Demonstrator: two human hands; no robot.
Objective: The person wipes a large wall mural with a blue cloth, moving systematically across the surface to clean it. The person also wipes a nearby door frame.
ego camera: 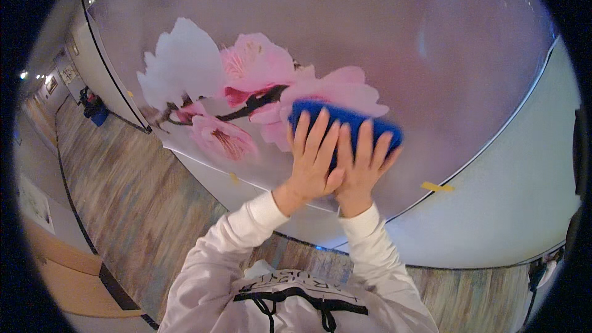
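Note:
A blue rectangular pad (350, 114), slightly blurred, lies tilted against a large printed sheet (370, 32) on a wall. My left hand (309, 162) rests on the pad's left half, fingers spread over its face. Beside it, my right hand (363, 171) presses on the right half, and the two hands touch near the thumbs. The sheet bears a picture of pink blossoms (256, 60) and a white flower (185, 69) on a dark branch. Part of the pink blossom under the pad is hidden.
Yellow tape (437, 187) sits on the sheet's lower right edge, with another piece (234, 177) at the lower edge. A pale wall panel (467, 226) borders the sheet. Streaked carpet (138, 185) runs down a corridor at left, where a blue container (98, 117) stands by the wall.

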